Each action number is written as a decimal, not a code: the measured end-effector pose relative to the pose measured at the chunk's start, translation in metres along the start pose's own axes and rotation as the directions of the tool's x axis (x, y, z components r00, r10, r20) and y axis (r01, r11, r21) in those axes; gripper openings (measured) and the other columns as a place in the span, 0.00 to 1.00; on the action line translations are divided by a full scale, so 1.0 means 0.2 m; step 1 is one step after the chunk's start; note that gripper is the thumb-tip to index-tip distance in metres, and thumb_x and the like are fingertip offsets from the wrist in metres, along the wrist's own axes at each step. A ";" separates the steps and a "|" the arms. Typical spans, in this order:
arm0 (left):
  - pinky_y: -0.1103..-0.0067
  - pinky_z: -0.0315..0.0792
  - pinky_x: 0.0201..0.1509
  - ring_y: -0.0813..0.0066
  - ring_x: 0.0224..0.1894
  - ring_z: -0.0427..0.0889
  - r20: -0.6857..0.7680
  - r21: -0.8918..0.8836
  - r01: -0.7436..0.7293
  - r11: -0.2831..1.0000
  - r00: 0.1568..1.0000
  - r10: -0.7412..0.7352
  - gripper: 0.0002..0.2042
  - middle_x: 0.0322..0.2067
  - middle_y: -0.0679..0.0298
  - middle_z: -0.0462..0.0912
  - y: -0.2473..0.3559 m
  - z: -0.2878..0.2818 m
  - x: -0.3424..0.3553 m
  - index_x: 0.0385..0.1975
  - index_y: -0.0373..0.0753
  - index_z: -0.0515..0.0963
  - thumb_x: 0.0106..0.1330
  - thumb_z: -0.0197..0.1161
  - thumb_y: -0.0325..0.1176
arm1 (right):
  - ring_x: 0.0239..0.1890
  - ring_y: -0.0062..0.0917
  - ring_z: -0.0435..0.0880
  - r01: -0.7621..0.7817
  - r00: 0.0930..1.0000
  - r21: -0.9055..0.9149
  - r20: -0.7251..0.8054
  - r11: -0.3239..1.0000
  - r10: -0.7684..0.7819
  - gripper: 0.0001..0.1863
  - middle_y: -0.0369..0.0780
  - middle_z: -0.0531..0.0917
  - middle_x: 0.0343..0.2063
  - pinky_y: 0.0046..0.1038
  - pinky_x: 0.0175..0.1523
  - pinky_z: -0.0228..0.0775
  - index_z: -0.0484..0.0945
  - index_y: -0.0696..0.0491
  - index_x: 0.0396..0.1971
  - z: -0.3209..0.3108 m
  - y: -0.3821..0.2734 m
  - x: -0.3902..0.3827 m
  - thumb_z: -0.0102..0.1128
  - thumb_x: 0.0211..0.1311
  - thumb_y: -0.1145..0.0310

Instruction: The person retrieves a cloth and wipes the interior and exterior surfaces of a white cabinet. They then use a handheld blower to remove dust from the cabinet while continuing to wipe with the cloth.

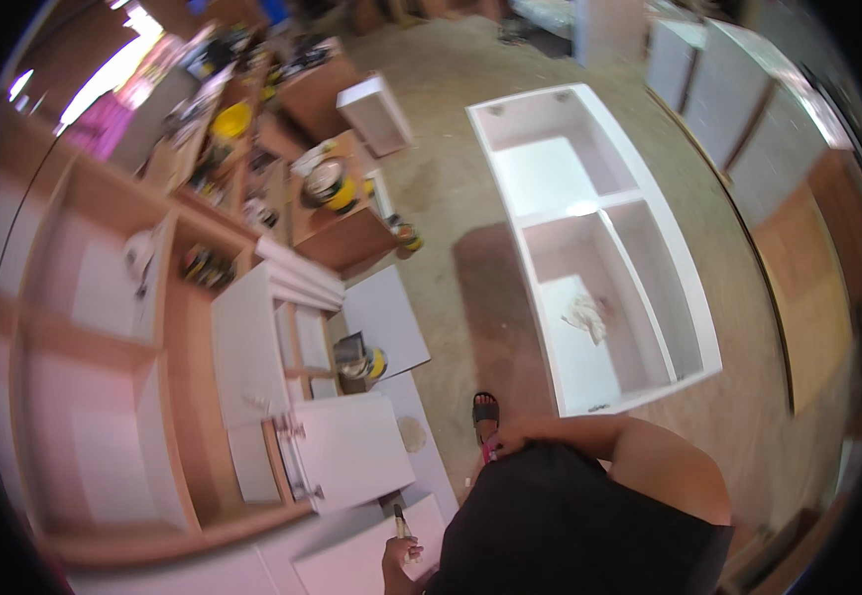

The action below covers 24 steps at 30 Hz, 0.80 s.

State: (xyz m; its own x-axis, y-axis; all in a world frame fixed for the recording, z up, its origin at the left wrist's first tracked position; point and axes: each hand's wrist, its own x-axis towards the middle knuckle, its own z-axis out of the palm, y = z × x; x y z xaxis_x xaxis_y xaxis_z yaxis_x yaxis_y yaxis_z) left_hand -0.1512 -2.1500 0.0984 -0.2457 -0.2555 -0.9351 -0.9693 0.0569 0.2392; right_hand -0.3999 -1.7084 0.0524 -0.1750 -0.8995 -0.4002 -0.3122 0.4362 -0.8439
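Note:
My left hand point(401, 560) is closed round the pale handle of a paintbrush point(400, 520), its dark end pointing up, above a white panel point(361, 555). In front of my body, my right hand point(512, 436) is bent inward at the waist with fingers curled. Something pink point(491, 452) shows beside it, too small to make out. Nearest to the left hand stands a white cabinet point(351, 451) with hinged doors swung open. To the right, a long white cabinet carcass point(604, 213) lies on the floor with a crumpled white cloth point(585, 317) inside.
At left is a large wooden cabinet frame point(178, 397) with white-backed compartments. Paint cans point(330, 185) stand on a brown box point(337, 233), and another can point(361, 363) sits by the open doors. Boards point(798, 288) lean along the right. My sandalled foot point(486, 409) is on the floor.

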 end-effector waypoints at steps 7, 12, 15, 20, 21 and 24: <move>0.71 0.72 0.26 0.62 0.27 0.83 0.133 0.515 -0.243 0.822 0.970 0.203 0.10 0.24 0.59 0.80 0.96 -0.21 0.39 0.36 0.30 0.78 0.55 0.63 0.27 | 0.55 0.44 0.77 -0.414 0.891 0.167 -0.126 0.895 0.436 0.31 0.53 0.79 0.49 0.42 0.60 0.63 0.79 0.52 0.50 -0.27 -0.18 0.01 0.47 0.63 0.41; 0.70 0.73 0.29 0.64 0.27 0.83 0.452 0.804 -0.523 0.285 0.847 0.278 0.11 0.24 0.60 0.81 2.06 0.15 0.38 0.35 0.31 0.79 0.55 0.64 0.29 | 0.49 0.43 0.80 -0.344 0.607 0.529 -0.505 0.776 0.613 0.28 0.47 0.83 0.43 0.41 0.54 0.70 0.83 0.50 0.44 -0.18 -0.16 -0.16 0.47 0.64 0.42; 0.71 0.74 0.33 0.67 0.28 0.83 0.622 0.782 -0.618 -0.079 0.772 0.127 0.11 0.25 0.60 0.82 2.70 0.48 0.48 0.35 0.34 0.80 0.54 0.65 0.32 | 0.49 0.44 0.80 -0.181 0.426 0.729 -0.547 0.660 0.721 0.27 0.47 0.83 0.43 0.41 0.54 0.69 0.83 0.50 0.45 -0.15 -0.14 -0.15 0.47 0.64 0.42; 0.71 0.74 0.35 0.67 0.27 0.82 0.843 0.372 -0.838 -0.399 0.485 -0.233 0.11 0.23 0.58 0.82 3.48 1.41 0.08 0.34 0.39 0.81 0.52 0.64 0.35 | 0.46 0.37 0.81 0.181 0.058 0.835 -0.537 0.520 0.842 0.24 0.44 0.84 0.40 0.35 0.52 0.70 0.82 0.52 0.44 -0.35 -0.34 -0.26 0.51 0.66 0.46; 0.69 0.73 0.36 0.63 0.28 0.82 0.834 0.276 -0.811 -0.516 0.468 -0.291 0.10 0.24 0.56 0.82 3.50 1.63 -0.09 0.32 0.38 0.81 0.52 0.63 0.36 | 0.45 0.34 0.82 0.240 -0.012 0.824 -0.526 0.513 0.850 0.24 0.43 0.85 0.39 0.33 0.51 0.71 0.82 0.53 0.44 -0.38 -0.35 -0.27 0.52 0.66 0.48; 0.63 0.73 0.40 0.51 0.33 0.80 0.847 -0.150 -0.823 -0.548 0.179 -0.501 0.11 0.28 0.49 0.81 3.47 2.15 -0.36 0.30 0.36 0.79 0.53 0.60 0.37 | 0.40 0.22 0.80 0.771 -0.392 0.418 -0.281 0.480 0.876 0.22 0.38 0.84 0.33 0.25 0.46 0.70 0.80 0.59 0.43 -0.54 -0.33 -0.23 0.55 0.67 0.53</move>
State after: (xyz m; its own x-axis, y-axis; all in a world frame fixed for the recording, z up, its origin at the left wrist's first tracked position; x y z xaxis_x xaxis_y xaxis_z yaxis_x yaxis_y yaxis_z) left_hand -0.8089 -1.6760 0.2198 0.4347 0.7432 -0.5086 0.7345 0.0342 0.6777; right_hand -0.4717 -1.6936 0.1637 -0.4673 0.7414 -0.4816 0.1055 -0.4941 -0.8630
